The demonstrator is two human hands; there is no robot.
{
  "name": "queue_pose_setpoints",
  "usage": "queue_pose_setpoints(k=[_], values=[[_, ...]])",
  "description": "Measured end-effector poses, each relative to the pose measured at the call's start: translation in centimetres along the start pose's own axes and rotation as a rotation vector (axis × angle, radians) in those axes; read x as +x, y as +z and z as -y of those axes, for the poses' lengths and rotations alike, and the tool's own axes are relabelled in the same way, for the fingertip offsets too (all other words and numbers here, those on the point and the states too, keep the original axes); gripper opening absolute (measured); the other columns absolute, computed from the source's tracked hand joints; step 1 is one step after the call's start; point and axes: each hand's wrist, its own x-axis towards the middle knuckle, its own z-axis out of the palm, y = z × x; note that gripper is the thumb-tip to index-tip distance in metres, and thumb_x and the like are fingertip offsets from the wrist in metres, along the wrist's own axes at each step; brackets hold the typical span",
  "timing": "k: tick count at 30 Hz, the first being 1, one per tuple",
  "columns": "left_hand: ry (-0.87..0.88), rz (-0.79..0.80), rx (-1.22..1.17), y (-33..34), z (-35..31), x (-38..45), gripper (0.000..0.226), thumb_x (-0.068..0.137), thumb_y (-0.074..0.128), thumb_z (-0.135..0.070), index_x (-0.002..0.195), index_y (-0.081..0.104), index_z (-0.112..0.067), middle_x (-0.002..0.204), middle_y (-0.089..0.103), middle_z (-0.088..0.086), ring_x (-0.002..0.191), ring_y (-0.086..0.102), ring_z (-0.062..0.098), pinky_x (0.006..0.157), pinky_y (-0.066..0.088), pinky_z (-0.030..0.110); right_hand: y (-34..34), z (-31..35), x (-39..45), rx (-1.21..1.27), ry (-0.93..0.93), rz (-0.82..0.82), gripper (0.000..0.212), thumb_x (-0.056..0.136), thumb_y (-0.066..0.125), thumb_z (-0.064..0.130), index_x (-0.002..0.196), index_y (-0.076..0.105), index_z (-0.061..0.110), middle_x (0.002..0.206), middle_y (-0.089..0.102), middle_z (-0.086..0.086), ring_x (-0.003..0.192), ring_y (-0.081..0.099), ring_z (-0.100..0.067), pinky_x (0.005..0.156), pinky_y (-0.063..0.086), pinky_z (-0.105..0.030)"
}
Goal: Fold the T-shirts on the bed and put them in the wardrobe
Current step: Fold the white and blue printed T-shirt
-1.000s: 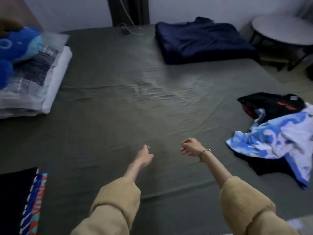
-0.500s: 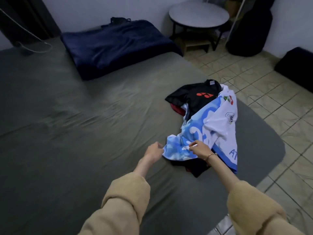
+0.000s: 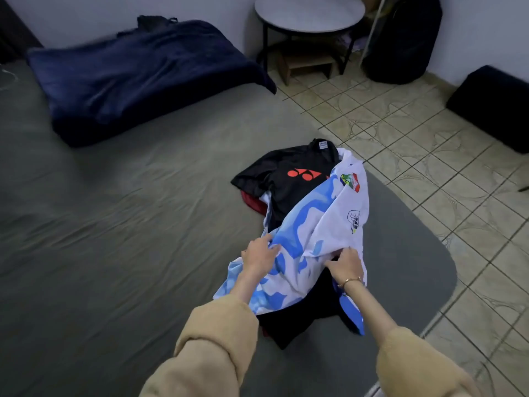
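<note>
Both hands are on the blue-and-white T-shirt [image 3: 312,233], low and right of centre in the frame. The left hand [image 3: 259,255] lies over the shirt's left edge with its fingers bent into the cloth, gripping a fold. The right hand [image 3: 345,265], a thin bracelet [image 3: 349,280] at its wrist, pinches a bunched ridge of the same shirt between thumb and curled fingers. The fabric is lifted and gathered between the two hands, and its lower part hangs toward the tan sleeves [image 3: 220,339].

Above the hands the shirt runs up and right to a crest near its collar. It lies partly over a black T-shirt [image 3: 286,179] with a red logo, which spreads toward the frame's centre; a strip of red cloth [image 3: 252,200] shows at that shirt's left edge. More dark cloth [image 3: 294,319] lies beneath the hands. The pile sits near the right corner of the grey bed [image 3: 114,224].

In the upper left a dark blue blanket [image 3: 137,73] lies folded on the bed. At the upper right, on the tiled floor [image 3: 429,144], stands a round counter [image 3: 309,12].
</note>
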Motion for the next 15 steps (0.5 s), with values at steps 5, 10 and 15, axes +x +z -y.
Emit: queue_pose_setpoints(k=[5,10,15], values=[[0.056,-0.103,0.102,-1.8,0.1,-0.1,0.040,0.097,0.044,-0.023,0.061,0.028,-0.016,0.062,0.039,-0.001,0.068,0.038,0.027,0.061,0.030,0.031,-1.9,0.8,0.7,0.027,0.020,-0.100,0.039,0.084,0.056,0.009,0.118,0.038,0.009,0.100,0.061,-0.013,0.093,0.058,-0.033,0.084,0.043,-0.038],[0.026,-0.219,0.029,-4.5,0.5,-1.9,0.037,0.094,0.042,-0.020,0.061,0.026,-0.016,0.059,0.038,0.000,0.063,0.035,0.025,0.058,0.028,0.032,-1.9,2.8,-0.4,-0.016,-0.059,-0.099,0.019,0.092,0.037,0.010,0.099,0.054,0.012,0.099,0.054,-0.012,0.096,0.051,-0.031,0.089,0.037,-0.037],[-0.042,-0.241,-0.046,-8.9,2.9,-5.3,0.038,0.095,0.040,-0.022,0.060,0.027,-0.015,0.071,0.049,0.013,0.072,0.043,0.033,0.067,0.037,0.037,-1.4,5.6,-4.2,0.187,-0.182,-0.063,0.029,0.090,0.035,-0.001,0.106,0.059,0.004,0.120,0.056,-0.022,0.107,0.050,-0.034,0.075,0.030,-0.032]])
